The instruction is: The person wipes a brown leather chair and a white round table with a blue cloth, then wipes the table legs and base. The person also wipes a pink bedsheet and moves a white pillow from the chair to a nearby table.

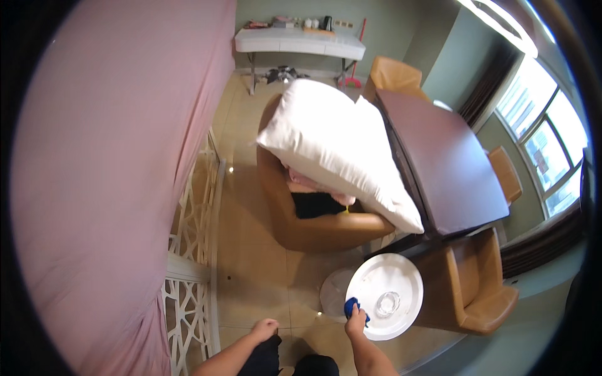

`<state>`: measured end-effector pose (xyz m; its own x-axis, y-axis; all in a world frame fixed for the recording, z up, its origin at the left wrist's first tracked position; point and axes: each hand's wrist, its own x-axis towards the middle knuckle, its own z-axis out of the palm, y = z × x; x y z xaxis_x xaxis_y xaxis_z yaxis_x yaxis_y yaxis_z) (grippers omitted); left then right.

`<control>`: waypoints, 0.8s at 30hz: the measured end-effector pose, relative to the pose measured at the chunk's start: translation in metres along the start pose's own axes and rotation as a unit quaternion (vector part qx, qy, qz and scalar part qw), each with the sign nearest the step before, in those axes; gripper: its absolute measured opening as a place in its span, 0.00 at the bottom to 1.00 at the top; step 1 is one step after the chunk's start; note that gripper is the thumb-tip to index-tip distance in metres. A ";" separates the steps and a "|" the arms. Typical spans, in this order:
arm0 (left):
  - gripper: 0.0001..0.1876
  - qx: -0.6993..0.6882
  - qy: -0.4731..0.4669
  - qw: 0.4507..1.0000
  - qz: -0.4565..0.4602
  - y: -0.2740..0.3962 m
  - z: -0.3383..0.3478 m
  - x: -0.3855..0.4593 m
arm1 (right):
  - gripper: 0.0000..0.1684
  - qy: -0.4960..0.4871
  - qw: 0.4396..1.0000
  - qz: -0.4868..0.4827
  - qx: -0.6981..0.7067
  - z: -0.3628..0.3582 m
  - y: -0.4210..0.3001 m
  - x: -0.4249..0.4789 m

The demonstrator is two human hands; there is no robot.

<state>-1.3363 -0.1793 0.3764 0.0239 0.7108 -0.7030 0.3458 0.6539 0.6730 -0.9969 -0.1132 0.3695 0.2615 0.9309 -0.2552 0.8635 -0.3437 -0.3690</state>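
My right hand (356, 323) grips a crumpled blue cloth (351, 308) at the near-left rim of a round white side table (367, 282). On that tabletop rests a clear glass ashtray (388, 304), to the right of the cloth. My left hand (265, 329) hangs over the tiled floor with its fingers curled in, and nothing shows in it. Beyond the side table, a large white pillow (329, 136) lies across a tan leather armchair (324, 232). Pink fabric (320, 183) and a black cloth (317, 205) are partly covered by the pillow.
A pink sheet (108, 164) hangs over a white lattice screen (188, 305) at left. To the right stand a dark table (447, 160) and another tan chair (484, 291). A white desk (301, 43) holding a kettle (327, 23) is against the far wall.
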 end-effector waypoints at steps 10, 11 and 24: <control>0.12 -0.126 0.173 0.977 0.000 0.004 -0.096 -0.005 | 0.23 -0.186 0.850 0.169 0.463 -0.023 -0.102 0.019; 0.13 -0.126 0.163 0.979 0.007 0.000 -0.099 -0.004 | 0.23 -0.214 0.817 0.176 0.505 -0.041 -0.132 0.008; 0.16 -0.164 0.328 0.930 -0.008 0.073 -0.091 -0.081 | 0.23 -0.540 0.612 0.128 0.564 -0.113 -0.218 0.037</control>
<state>-1.3986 -0.1653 0.5035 -0.5935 0.6349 -0.4946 0.0338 0.6337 0.7728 -1.1272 0.0100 0.5417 -0.6367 0.4144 -0.6503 -0.1524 -0.8943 -0.4207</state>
